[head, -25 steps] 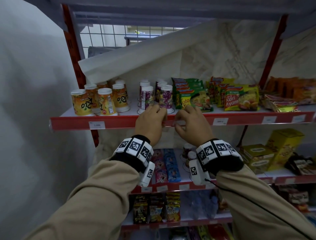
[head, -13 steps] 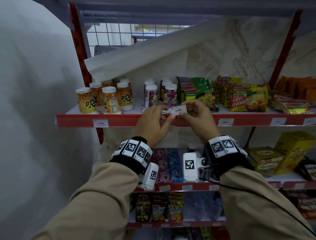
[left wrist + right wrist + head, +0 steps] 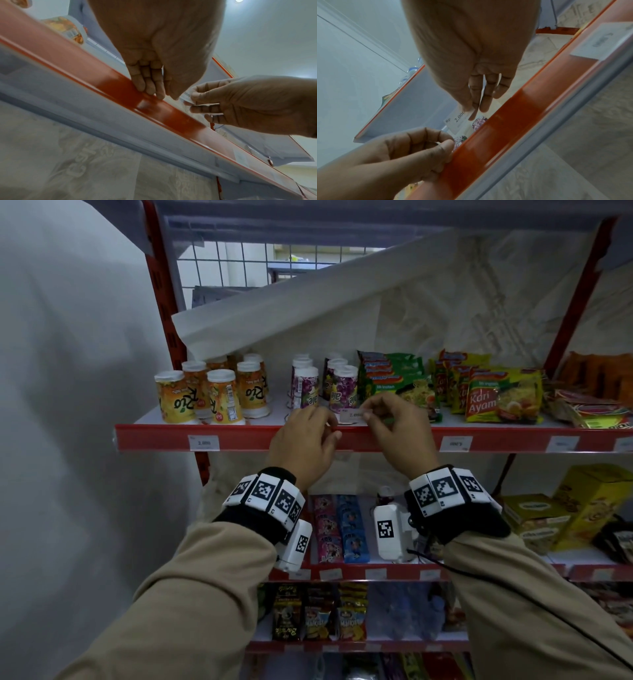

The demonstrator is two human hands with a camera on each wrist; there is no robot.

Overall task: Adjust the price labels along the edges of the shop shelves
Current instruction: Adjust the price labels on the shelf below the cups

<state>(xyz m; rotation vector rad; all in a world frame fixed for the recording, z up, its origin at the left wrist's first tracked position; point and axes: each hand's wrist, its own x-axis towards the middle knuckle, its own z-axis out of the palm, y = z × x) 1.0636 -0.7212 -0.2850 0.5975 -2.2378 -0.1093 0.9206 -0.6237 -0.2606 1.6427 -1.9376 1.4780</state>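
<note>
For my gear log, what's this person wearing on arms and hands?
Tan sleeves; left hand and right hand bare. Each wrist: black band ringed with white blocks bearing black square markers, plus a white camera box. Black cable crosses the right sleeve.

Both forearms reach up and forward, with the hands close together at the same height. The left hand (image 3: 303, 440) is curled, its thumb and fingertips against the shelf edge (image 3: 239, 436). The right hand (image 3: 399, 433) pinches a price label (image 3: 354, 415) between thumb and fingers.
</note>
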